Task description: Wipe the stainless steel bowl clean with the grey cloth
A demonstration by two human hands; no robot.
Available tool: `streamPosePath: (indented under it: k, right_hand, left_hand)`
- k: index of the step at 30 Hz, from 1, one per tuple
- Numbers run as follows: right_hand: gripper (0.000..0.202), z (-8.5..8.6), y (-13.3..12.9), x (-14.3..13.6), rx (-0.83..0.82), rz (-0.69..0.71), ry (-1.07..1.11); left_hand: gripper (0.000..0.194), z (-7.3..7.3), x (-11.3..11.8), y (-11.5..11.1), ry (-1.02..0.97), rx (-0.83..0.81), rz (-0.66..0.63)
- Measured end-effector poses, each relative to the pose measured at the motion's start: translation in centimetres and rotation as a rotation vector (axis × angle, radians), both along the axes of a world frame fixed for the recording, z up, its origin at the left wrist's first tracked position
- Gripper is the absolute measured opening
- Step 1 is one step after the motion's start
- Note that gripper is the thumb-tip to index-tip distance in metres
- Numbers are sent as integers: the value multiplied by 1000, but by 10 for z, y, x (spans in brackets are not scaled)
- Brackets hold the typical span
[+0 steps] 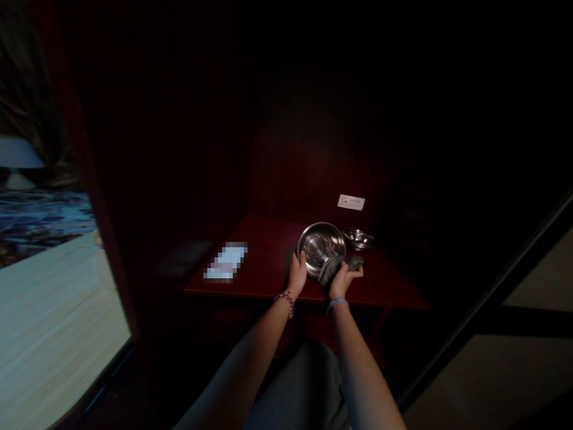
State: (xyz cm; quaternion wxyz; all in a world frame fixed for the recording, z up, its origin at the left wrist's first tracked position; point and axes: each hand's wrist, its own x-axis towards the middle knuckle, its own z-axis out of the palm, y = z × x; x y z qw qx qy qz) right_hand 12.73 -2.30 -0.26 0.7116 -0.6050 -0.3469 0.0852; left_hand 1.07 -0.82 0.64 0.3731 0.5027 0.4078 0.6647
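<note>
A shiny metal bowl point(317, 243) is tilted up above the dark red shelf point(264, 239), its inside facing me. My left hand point(298, 275) grips the bowl's lower left rim, with the thumb at the inner edge. In my right hand point(344, 279) is a grey cloth point(330, 267), pressed against the bowl's lower right side and rim. Part of the cloth sticks out to the right past my fingers. Behind the bowl, to the right, another metal bowl point(359, 237) rests on the shelf, perhaps stacked on others.
A blurred white item point(227, 261) lies on the shelf's left side. On the back wall is a white socket plate point(351, 202). Dark side panels enclose the shelf. A pale wooden surface point(54, 310) and a lamp point(18, 154) are at the left.
</note>
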Motion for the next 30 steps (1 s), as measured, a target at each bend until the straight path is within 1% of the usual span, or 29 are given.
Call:
streamPosePath:
  k: [3,5,7,10,13,16,18,21,25,30]
  right_hand:
    - [55,0,1,-2,57,-6,-46]
    - [55,-1,1,-3,118,17,-92]
    - [57,-1,2,-4,158,66,-114]
    - [60,-3,4,-5,165,159,-142]
    - [52,-4,5,-5,151,270,-273]
    - [39,-5,5,-5,108,342,-464]
    - [38,-6,5,-6,65,355,-567]
    - [45,-7,5,-8,-6,374,-686]
    - [55,-7,6,-13,-112,482,-837]
    - [59,0,2,-20,-261,571,-903]
  left_hand:
    - [33,1,0,-1,12,-21,-8]
    - [33,1,1,-1,21,-23,-15]
    - [33,1,1,0,38,-21,-18]
    - [33,0,1,1,66,-19,-21]
    - [32,0,1,1,85,-15,-32]
    - [30,1,0,0,92,-25,-26]
    - [30,2,0,0,88,-40,-15]
    - [31,2,0,1,74,-46,-2]
    - [34,2,-2,2,57,-42,42]
    - [38,2,-3,2,10,-62,108]
